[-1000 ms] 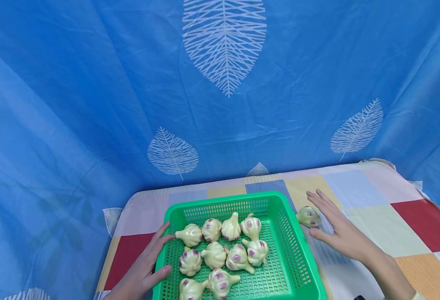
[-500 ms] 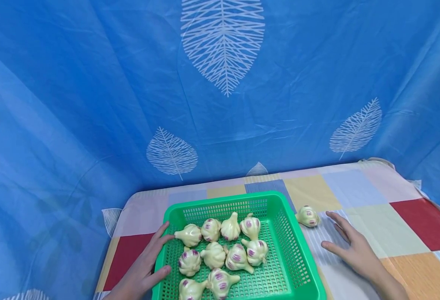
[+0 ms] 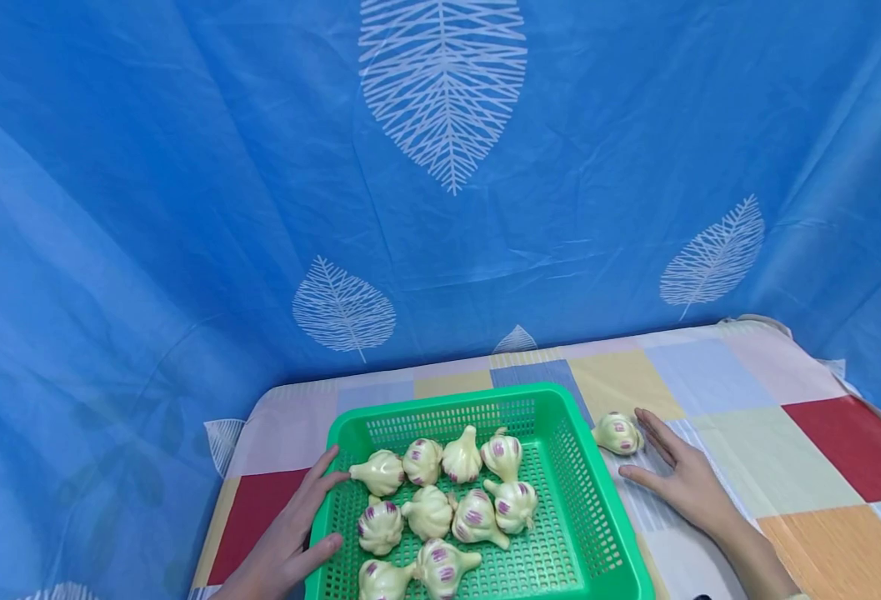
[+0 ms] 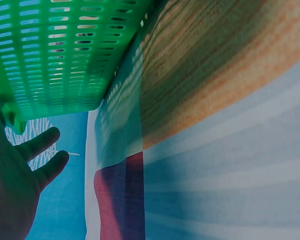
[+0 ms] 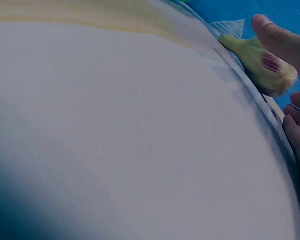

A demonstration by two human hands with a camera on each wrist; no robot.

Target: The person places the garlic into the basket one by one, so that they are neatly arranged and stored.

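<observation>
A green plastic basket (image 3: pixel 560 575) holds several pale garlic bulbs (image 3: pixel 429 511) with purple streaks, grouped in rows toward its left side. My left hand (image 3: pixel 282 529) rests on the basket's left rim, its fingers extended and thumb apart; in the left wrist view that hand (image 4: pixel 15 185) lies beside the slotted wall. One garlic bulb (image 3: pixel 618 433) lies on the cloth just outside the right wall, stem toward the basket. My right hand (image 3: pixel 683 483) is close to its right side, thumb and fingers spread, not gripping it. The right wrist view shows this bulb (image 5: pixel 270 67) behind the thumb.
A patchwork cloth (image 3: pixel 815 458) in coloured squares covers the table. Blue curtains (image 3: pixel 560 208) with white leaf prints rise behind the table and on both sides. The basket's right part shows its bare slotted floor.
My right hand first drew back to the right from the lone garlic bulb, then came left again close to it. The left hand, basket and bulbs have stayed in place.
</observation>
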